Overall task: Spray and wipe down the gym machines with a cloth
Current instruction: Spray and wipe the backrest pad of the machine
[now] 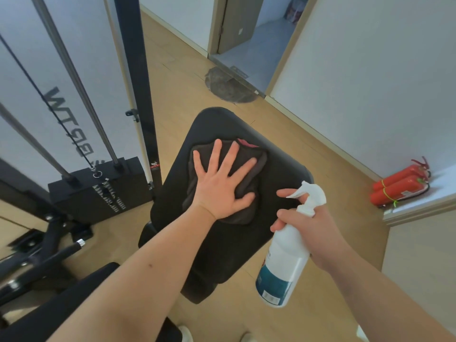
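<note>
White plastic spray bottle (283, 262) sits nearest, tilted, with the right hand (308, 225) wrapped round its neck and the forefinger stretched out by the trigger. Just beyond, the left hand (222, 191) lies flat, fingers spread wide, pressing a dark cloth (238, 214) onto the black padded bench (278, 169). Left of the bench stands a black weight stack (98, 191) with steel rods rising from it. Farther right, two red fire extinguishers (399, 183) lie by the wall, and an open doorway (246, 45) shows at the far end

A black padded machine seat (283, 174) stands above the light wooden floor (177, 77); a crumpled dark grey cloth (248, 184) lies on its top.
</note>
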A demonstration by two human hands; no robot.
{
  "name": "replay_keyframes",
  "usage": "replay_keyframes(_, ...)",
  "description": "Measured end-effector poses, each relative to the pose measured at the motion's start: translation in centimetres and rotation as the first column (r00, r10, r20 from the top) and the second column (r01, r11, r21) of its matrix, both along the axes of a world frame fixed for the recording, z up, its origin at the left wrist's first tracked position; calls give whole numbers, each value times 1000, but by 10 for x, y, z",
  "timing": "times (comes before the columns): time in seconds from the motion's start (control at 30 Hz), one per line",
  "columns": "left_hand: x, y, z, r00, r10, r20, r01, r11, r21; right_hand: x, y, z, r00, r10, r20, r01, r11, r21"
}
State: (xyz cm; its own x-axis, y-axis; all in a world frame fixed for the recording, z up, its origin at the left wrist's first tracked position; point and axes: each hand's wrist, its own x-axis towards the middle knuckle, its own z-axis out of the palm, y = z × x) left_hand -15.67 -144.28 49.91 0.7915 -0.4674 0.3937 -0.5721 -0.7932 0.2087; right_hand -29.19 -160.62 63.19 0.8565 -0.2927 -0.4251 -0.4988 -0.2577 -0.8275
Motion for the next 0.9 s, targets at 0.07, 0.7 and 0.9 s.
replay_keyframes(0.07,9,5,4,993,92,-78,-96,994,-50,1,1,-1,1000,16,-1,-16,1000,-8)
replay_keyframes(0.7,-99,-49,-39,881,125,-457,-175,982,-67,10,19,-6,991,126,45,-124,991,-43)
replay_keyframes(0.9,-18,-6,-16,817,312,-485,-444,877,-184,14,13,-18,988,142,-62,-150,980,-130)
